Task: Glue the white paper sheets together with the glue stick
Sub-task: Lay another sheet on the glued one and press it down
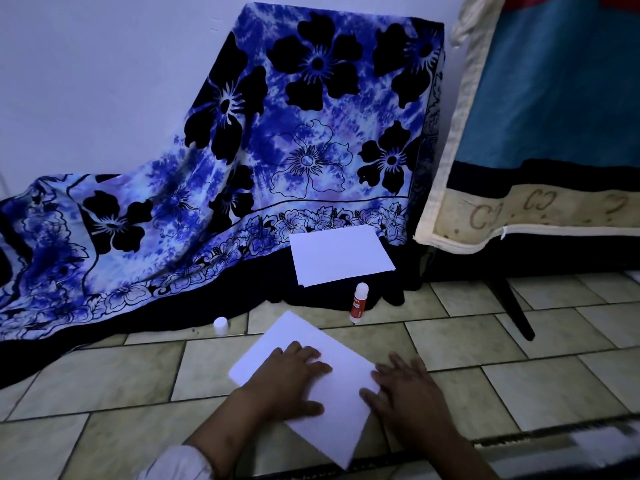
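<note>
Your left hand [289, 379] and right hand [407, 393] lie flat, fingers spread, on the white paper [304, 344] on the floor [502, 341], gripping nothing.

Both forearms run off the bottom edge, and the glue stick [358, 303] label is too small to read.

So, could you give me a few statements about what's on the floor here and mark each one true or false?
1. Both hands, left hand and right hand, rest flat on the near paper. True.
2. The glue stick lies on its side. False: it stands upright on the tiled floor.
3. The white cap sits apart from the glue stick, to its left. True.
4. The paper stack lies on bare tiles. False: it rests on the dark cloth.
5. One hand holds the glue stick. False: neither touches it.
</note>
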